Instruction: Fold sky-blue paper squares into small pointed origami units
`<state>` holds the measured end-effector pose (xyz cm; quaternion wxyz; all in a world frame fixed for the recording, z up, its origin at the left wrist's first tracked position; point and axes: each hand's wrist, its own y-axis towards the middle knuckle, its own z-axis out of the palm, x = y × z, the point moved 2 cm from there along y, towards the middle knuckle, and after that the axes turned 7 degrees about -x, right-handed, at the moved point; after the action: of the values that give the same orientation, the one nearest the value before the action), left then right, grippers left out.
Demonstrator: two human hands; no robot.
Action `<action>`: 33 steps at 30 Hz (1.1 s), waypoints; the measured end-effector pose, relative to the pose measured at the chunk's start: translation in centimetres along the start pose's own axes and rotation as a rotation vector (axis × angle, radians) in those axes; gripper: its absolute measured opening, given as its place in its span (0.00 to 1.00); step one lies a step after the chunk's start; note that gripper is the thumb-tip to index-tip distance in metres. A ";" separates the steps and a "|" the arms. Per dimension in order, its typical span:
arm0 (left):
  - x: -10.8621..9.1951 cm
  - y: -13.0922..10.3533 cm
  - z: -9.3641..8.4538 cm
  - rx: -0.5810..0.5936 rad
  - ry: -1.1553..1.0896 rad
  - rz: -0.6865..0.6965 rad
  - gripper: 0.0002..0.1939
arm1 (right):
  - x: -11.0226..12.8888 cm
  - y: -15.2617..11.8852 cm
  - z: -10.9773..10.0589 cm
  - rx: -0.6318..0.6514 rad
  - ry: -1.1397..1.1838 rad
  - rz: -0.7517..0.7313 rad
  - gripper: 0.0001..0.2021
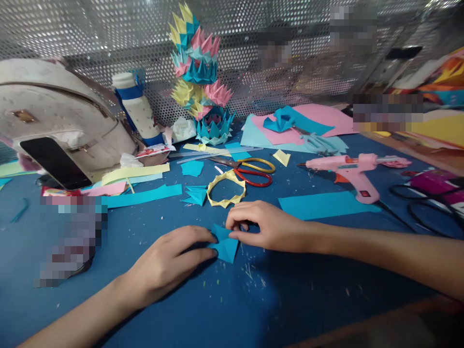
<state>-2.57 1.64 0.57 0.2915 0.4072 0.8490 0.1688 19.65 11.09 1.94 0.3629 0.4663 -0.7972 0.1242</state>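
Blue tabletop (188, 314), flecked with pale scraps, lies nearest, with two bare forearms crossing it from either side. On it, centred between the hands, is a small piece of folded blue paper (228, 250). At its left edge, the left hand (170, 253) has hold with thumb and fingers slightly parted, their tips on the paper. From the other side comes the right hand (266, 224), curled, its thumb and forefinger nearly meeting in a pinch at the paper's upper right edge. Just beyond the hands sits a yellow paper ring (226, 201) with a pointed rim, and a folded blue spike cluster (196, 195) lies just beside it, to the left. One long blue strip (145, 196) stretches farther left; a wider blue strip (319, 205) lies past the right forearm. Behind the ring rest scissors (237, 166) with one red and one yellow handle, and well to the right a pink glue gun (344, 164) points left. At far left, a phone (56, 162) leans against a pale bag (65, 106), near a white bottle (139, 111) with blue bands. Farther back rises a stack of spiky paper crowns (200, 72) in yellow, pink and blue, to the left of pink paper (322, 116), before a perforated metal screen (119, 34).
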 end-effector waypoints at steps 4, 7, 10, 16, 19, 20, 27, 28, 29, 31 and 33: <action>-0.2 0.2 -0.2 0.006 -0.033 0.018 0.16 | -0.3 0.0 -0.1 -0.027 -0.047 -0.005 0.11; -0.7 0.5 -0.4 0.013 -0.055 0.052 0.16 | -0.3 0.0 -0.2 -0.034 -0.053 0.013 0.12; -1.0 0.8 -0.4 0.020 -0.067 0.019 0.15 | -0.1 -0.1 -0.2 -0.039 -0.073 0.018 0.14; -0.9 0.7 -0.1 0.045 0.046 0.021 0.16 | 0.5 -0.2 -0.2 0.052 -0.102 -0.032 0.13; -0.8 0.6 0.2 0.049 0.043 -0.055 0.15 | 0.5 0.0 -0.8 0.128 -0.027 -0.059 0.06; -0.7 0.6 0.3 0.051 0.043 -0.074 0.14 | 0.3 0.2 -1.1 0.169 0.019 -0.067 0.08; -0.7 0.5 0.3 0.089 0.083 0.049 0.17 | -0.7 0.8 -1.8 0.265 0.039 -0.368 0.08; -0.8 0.5 0.2 0.096 0.102 0.052 0.17 | -0.8 0.8 -1.7 0.260 0.017 -0.408 0.07; -0.9 0.5 0.2 0.107 0.111 0.059 0.18 | -0.9 0.8 -1.6 0.253 0.002 -0.434 0.09; -1.2 0.6 0.3 0.130 0.102 0.090 0.18 | -1.0 0.7 -1.4 0.237 -0.011 -0.449 0.10; -1.4 0.7 0.4 0.157 0.109 0.116 0.20 | -1.0 0.7 -1.2 0.229 -0.004 -0.429 0.10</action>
<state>-1.20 0.95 1.14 0.2019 0.4674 0.8492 0.1403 19.89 12.77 2.19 0.3241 0.6632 -0.6615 0.1329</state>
